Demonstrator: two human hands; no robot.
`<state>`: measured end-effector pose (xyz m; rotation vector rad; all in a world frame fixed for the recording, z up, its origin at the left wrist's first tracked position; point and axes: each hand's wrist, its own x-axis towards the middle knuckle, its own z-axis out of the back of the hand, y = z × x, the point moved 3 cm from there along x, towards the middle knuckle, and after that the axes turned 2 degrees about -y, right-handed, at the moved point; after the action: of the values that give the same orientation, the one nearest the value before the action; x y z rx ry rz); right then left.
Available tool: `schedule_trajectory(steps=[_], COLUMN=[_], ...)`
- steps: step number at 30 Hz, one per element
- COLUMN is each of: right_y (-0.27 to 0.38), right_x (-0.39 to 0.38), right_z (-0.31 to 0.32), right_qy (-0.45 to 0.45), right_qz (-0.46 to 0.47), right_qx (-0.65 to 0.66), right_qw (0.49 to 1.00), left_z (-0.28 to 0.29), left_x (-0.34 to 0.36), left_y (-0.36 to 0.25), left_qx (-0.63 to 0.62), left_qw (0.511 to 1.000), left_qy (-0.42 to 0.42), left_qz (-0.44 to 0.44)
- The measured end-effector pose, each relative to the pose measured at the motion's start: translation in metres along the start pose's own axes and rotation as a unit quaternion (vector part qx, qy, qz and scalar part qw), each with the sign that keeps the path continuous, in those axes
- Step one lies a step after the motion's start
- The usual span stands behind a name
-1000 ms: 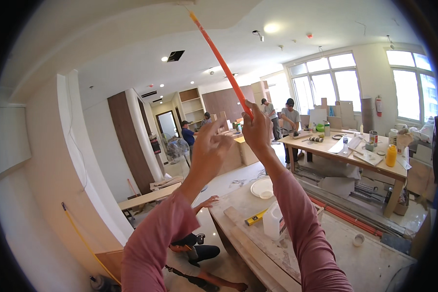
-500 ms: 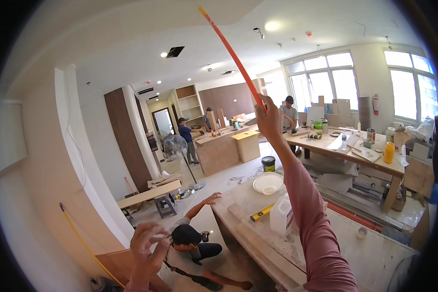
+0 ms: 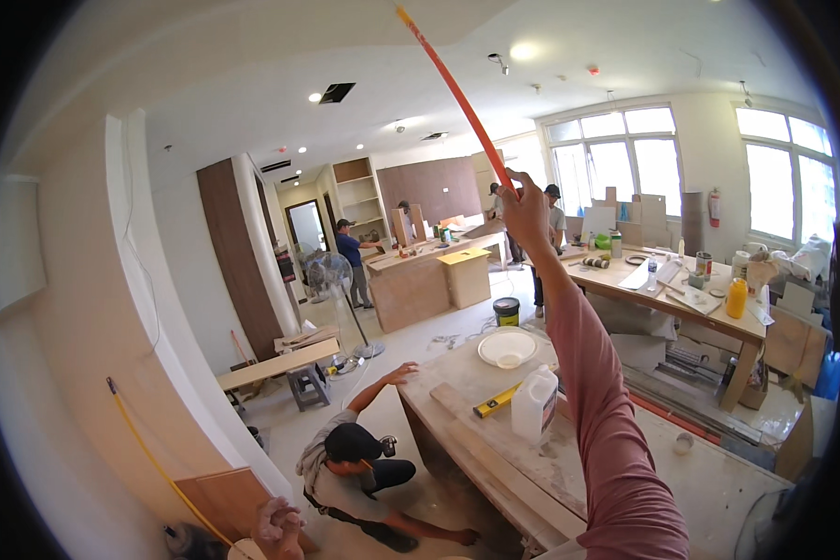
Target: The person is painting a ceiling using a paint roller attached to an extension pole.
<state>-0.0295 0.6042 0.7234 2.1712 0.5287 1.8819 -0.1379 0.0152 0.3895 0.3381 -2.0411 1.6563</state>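
Raised in front of me, my right hand grips the lower end of a long orange pole, whose yellow tip reaches up at the ceiling; whether it touches is unclear. My left hand is low near the bottom edge, fingers loosely bent, with nothing visible in them. Below my right arm, a dusty worktable carries a white plastic jug, a yellow spirit level, a white lid-like dish and long boards.
A crouching co-worker has one hand on the table's corner. Other workers stand around the back benches and cluttered right-hand table. A standing fan, black bucket, low plank bench and yellow pole surround the floor area.
My left hand has dropped from beside the pole to the bottom edge. My right hand and pole have shifted rightward and slightly up in view. The crouching co-worker shows more fully.
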Motion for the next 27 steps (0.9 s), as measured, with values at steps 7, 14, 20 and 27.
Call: schedule_trajectory(steps=[7,14,20,27], right_y=[-0.031,-0.037,-0.031,-0.035], right_x=[0.007,-0.002,0.006,0.006], right_z=[0.010,0.009,0.015,0.026], right_qy=[0.021,-0.003,-0.020,0.042], right_qz=[-0.052,-0.029,0.050,0.012], right_qx=[0.014,0.016,0.014,-0.045], right_qw=[0.998,0.999,0.998,0.998], left_z=[-0.021,-0.035,-0.043,-0.049], left_x=[-0.043,-0.088,-0.110,-0.120], left_y=[-0.007,-0.012,-0.022,-0.012], left_qx=[0.016,0.075,0.047,0.031], left_qw=[1.000,0.995,0.995,0.994], left_qy=[-0.006,-0.051,-0.083,-0.088], left_qz=[0.010,0.037,0.023,0.062])
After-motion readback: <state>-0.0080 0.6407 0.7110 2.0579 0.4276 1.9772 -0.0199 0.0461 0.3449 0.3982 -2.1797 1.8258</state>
